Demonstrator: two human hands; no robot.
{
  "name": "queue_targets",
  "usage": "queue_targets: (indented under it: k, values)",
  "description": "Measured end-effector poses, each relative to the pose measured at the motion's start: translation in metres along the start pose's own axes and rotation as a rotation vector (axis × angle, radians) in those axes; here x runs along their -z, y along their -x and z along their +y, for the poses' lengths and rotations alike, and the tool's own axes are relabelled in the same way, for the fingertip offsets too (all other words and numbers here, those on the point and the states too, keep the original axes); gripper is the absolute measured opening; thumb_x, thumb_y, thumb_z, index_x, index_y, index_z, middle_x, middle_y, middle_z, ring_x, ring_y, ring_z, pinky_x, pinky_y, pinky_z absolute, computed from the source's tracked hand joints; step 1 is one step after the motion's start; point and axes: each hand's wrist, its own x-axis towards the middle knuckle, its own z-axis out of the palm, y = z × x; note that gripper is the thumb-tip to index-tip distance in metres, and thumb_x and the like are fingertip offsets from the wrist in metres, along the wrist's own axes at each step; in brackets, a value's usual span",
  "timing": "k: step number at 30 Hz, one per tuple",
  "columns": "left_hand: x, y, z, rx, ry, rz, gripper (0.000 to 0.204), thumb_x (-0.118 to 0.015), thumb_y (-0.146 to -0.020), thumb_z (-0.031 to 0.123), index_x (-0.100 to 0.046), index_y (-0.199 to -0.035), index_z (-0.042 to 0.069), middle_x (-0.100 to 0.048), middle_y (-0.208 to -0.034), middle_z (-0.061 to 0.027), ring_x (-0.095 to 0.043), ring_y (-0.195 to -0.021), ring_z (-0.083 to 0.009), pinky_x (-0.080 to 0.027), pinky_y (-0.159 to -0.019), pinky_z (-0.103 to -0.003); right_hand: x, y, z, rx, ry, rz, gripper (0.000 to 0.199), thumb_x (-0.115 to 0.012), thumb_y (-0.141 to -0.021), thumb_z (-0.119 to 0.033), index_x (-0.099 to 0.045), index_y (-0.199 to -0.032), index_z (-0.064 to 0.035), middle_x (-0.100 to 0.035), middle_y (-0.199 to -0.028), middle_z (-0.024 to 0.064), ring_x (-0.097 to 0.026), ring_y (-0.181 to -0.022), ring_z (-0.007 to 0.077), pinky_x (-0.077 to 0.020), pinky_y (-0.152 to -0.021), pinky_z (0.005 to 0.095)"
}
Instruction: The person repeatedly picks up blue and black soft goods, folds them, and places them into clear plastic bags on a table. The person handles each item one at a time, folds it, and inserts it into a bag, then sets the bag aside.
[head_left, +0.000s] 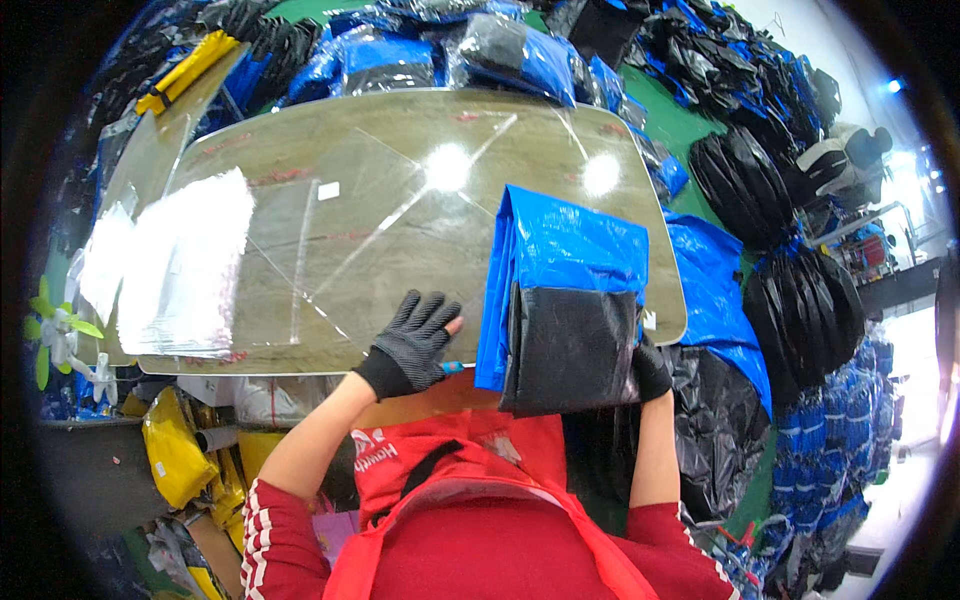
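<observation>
A folded blue-and-black tarpaulin [575,345] stands tilted over the near right edge of the table, its blue part uppermost and its black part toward me. My right hand [652,372], in a dark glove, grips it by its right side; most of those fingers are hidden behind the folds. My left hand [415,340] wears a grey ribbed glove with the thumb tip bare. Its fingers stretch out over the table's near edge, apart from the tarpaulin. Beside its wrist shows a small blue tip [453,368], too little of it to name.
The table [390,250] has a glossy top with tape strips. Clear plastic bags [190,265] lie stacked at its left. Wrapped blue-and-black packs [390,65] line the far edge. Blue sheeting [715,290] and black bundles [805,310] crowd the right. A small green fan [55,330] stands left.
</observation>
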Motion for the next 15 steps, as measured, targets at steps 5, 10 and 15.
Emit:
queue_targets:
  k: [5, 10, 15]
  values:
    - [0.013, 0.002, -0.028, 0.375, 0.184, 0.337, 0.028, -0.067, -0.080, 0.032, -0.067, -0.096, 0.010, -0.063, -0.112, -0.0122, -0.053, -0.113, -0.0353, -0.040, -0.098, -0.045, 0.012, 0.012, -0.042, -0.054, 0.442, -0.108, 0.057, -0.067, -0.086, -0.022, -0.047, -0.135, 0.0008, -0.057, -0.128, 0.0102, -0.056, -0.112, 0.0192, -0.0421, -0.098, 0.0334]
    - [0.014, -0.012, -0.032, 0.395, 0.087, 0.355, 0.021, -0.072, -0.075, 0.030, -0.068, -0.081, 0.010, -0.063, -0.095, -0.0082, -0.056, -0.097, -0.0308, -0.043, -0.086, -0.043, -0.022, 0.023, -0.062, -0.216, 0.374, -0.149, 0.059, -0.072, -0.083, -0.025, -0.051, -0.132, 0.0013, -0.059, -0.127, 0.0109, -0.054, -0.114, 0.0185, -0.0414, -0.099, 0.0349]
    - [0.006, -0.009, -0.029, 0.459, 0.111, 0.443, 0.019, -0.071, -0.075, 0.027, -0.068, -0.079, 0.010, -0.064, -0.094, -0.0084, -0.056, -0.097, -0.0304, -0.043, -0.086, -0.042, -0.022, 0.028, -0.064, -0.140, 0.436, -0.169, 0.057, -0.072, -0.082, -0.028, -0.055, -0.128, 0.0015, -0.061, -0.123, 0.0094, -0.057, -0.111, 0.0185, -0.0436, -0.097, 0.0347]
